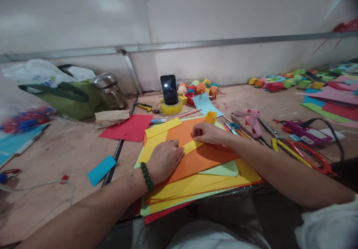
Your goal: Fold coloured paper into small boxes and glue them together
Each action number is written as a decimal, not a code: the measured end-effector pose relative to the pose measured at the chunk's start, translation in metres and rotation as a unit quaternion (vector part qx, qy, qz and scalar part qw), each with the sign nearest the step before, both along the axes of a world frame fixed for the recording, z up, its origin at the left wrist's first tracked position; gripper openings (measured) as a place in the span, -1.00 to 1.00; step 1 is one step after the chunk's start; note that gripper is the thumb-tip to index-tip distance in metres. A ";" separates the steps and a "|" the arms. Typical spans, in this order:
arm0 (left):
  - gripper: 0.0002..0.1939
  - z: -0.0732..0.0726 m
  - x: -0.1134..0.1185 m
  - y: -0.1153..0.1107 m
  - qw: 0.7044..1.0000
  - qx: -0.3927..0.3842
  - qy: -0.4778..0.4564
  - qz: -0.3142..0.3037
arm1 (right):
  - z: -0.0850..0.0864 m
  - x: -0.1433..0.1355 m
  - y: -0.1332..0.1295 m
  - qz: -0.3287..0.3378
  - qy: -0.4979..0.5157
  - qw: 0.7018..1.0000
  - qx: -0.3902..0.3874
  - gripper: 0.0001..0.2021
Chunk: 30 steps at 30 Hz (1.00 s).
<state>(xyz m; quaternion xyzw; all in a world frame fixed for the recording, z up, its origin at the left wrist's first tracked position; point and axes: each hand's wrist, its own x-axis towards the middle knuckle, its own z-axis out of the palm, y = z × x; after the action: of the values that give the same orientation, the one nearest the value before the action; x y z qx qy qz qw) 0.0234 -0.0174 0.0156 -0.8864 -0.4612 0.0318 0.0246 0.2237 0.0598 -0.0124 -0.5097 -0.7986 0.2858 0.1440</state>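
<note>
A narrow yellow paper strip lies across an orange sheet on the stack of coloured paper. My left hand, with a ring and a green bead bracelet, rests on the strip's left end, its fingers curled and closed against it. At the other end is my right hand, also closed, its thumb and fingers pinched together at the strip; the exact grip is partly hidden. Just behind the right hand stands a small folded yellow paper box. Another yellow strip lies up and left of my hands.
A pink glue gun, scissors and a purple power strip lie at right. Behind the paper, a phone stands in a tape roll beside paper cubes. A glass bottle and green bag stand left.
</note>
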 end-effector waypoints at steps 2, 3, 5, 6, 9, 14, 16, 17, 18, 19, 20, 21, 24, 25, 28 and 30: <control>-0.67 0.003 0.000 -0.002 1.000 -0.016 0.002 0.018 | 0.002 0.004 0.001 -0.009 -0.003 1.000 -0.012 -0.85; -0.67 0.004 0.001 -0.002 0.999 -0.025 0.003 0.027 | 0.004 0.006 0.002 -0.012 -0.006 1.000 -0.017 -0.84; -0.66 0.006 0.000 -0.003 0.998 -0.042 0.001 0.045 | 0.007 0.010 0.003 -0.018 -0.012 0.999 -0.026 -0.85; -0.65 0.006 0.000 -0.003 0.998 -0.047 -0.002 0.052 | 0.009 0.012 0.003 -0.021 -0.015 0.999 -0.030 -0.85; -0.67 0.005 -0.002 -0.003 0.997 -0.041 -0.014 0.059 | 0.015 0.014 0.003 -0.026 -0.020 0.999 -0.040 -0.85; -0.75 0.003 -0.005 -0.002 0.999 -0.024 -0.022 0.030 | 0.021 -0.001 -0.010 -0.065 -0.028 0.997 -0.006 -0.94; -0.74 0.004 -0.005 0.000 0.999 -0.033 -0.015 0.026 | 0.021 -0.012 -0.016 -0.079 -0.035 0.996 0.036 -0.82; -0.73 0.005 -0.005 0.001 0.999 -0.036 -0.013 0.025 | 0.020 -0.017 -0.019 -0.078 -0.037 0.995 0.054 -0.77; -0.73 0.005 -0.005 0.001 0.999 -0.038 -0.013 0.025 | 0.019 -0.022 -0.021 -0.072 -0.040 0.994 0.067 -0.73; -0.74 0.005 -0.005 0.002 0.999 -0.039 -0.013 0.024 | 0.017 -0.025 -0.021 -0.062 -0.042 0.995 0.072 -0.72; -0.74 0.006 -0.005 0.002 0.999 -0.039 -0.013 0.024 | 0.015 -0.028 -0.021 -0.051 -0.044 0.995 0.071 -0.72; -0.74 0.006 -0.005 0.002 0.999 -0.038 -0.012 0.024 | 0.012 -0.028 -0.020 -0.042 -0.045 0.996 0.069 -0.73; -0.72 0.008 -0.004 0.001 0.999 -0.042 -0.004 0.028 | 0.004 -0.022 -0.011 -0.015 -0.041 0.997 0.069 -0.76; -0.72 0.008 -0.005 0.001 0.999 -0.045 -0.001 0.029 | 0.001 -0.017 -0.008 -0.007 -0.035 0.997 0.070 -0.75; -0.71 0.010 -0.006 -0.001 0.998 -0.050 0.001 0.030 | -0.003 0.000 0.002 0.015 -0.017 0.998 0.060 -0.76; -0.68 0.009 -0.006 -0.002 0.998 -0.048 -0.006 0.028 | -0.002 0.010 0.006 0.016 -0.018 0.999 0.043 -0.79</control>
<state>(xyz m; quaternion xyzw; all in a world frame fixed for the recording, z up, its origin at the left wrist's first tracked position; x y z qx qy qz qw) 0.0170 -0.0191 0.0242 -0.8734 -0.4840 0.0488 -0.0219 0.2342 0.0658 -0.0143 -0.4954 -0.8206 0.2444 0.1463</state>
